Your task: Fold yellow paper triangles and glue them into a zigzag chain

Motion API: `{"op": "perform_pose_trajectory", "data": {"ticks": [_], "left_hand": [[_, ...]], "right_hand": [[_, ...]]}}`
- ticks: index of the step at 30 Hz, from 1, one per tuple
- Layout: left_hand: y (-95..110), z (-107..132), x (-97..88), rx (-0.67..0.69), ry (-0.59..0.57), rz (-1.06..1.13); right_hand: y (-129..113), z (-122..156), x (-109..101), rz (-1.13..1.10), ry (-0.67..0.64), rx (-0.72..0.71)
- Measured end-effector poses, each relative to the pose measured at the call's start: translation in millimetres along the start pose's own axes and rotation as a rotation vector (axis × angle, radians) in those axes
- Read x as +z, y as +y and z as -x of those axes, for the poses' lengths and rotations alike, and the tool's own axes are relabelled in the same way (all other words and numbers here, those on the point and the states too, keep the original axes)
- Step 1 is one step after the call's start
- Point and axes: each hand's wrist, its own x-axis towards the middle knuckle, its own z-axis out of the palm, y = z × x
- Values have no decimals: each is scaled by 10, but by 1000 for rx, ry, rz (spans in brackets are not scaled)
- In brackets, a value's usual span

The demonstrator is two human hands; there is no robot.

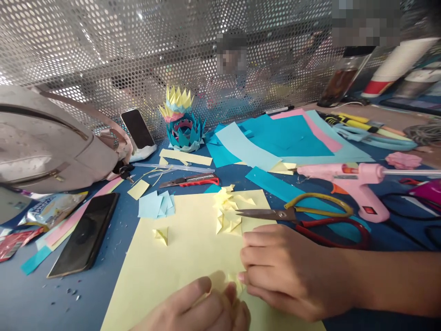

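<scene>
My left hand (206, 308) is closed on a small piece of yellow paper (234, 278) at the near edge of a large yellow sheet (165, 271). Fingers curled, my right hand (289, 271) pinches the same piece from the right. Much of the paper is hidden by the fingers. A folded yellow paper piece (161, 235) lies alone on the sheet to the left, and a cluster of similar folded pieces (228, 214) sits just beyond my hands. Scissors (272, 214) with yellow and red handles rest beyond my right hand.
A pink glue gun (358, 177) lies at the right, a red box cutter (196, 180) behind the sheet. Light blue paper squares (156, 204) and a black phone (84, 234) are leftward. A folded-paper model (184, 126) stands by the perforated metal partition (193, 50); a backpack (44, 138) sits left.
</scene>
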Motion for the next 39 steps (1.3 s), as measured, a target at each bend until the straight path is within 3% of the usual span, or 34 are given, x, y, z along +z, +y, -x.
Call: {"op": "perform_pose_trajectory", "data": {"ticks": [5,10,11,14,18,22,26,29,34,39], "left_hand": [[7,18,-10,-66,127,55],[74,78,71,-62,124,8],[88,89,109,-63,240,-4],[113,109,202,-94,285,-5],[91,75,169,-92,233,20],[31,-3,24,-77,185,31],[3,-20,-65,30,86,-46],[16,0,-37,-24,66,-56],[48,-48,63,-86,57,-35],[34,-193,17,-23,50,-28]], "right_hand": [[64,38,64,-32,83,-64],[34,89,95,39,122,-88],[26,90,97,46,120,-95],[18,74,100,50,66,-99],[26,40,118,22,11,-66],[5,32,141,32,76,-51],[-40,42,144,56,232,-220],[-67,57,163,15,342,-340],[-64,86,242,56,383,-377],[-39,74,278,65,424,-422]]}}
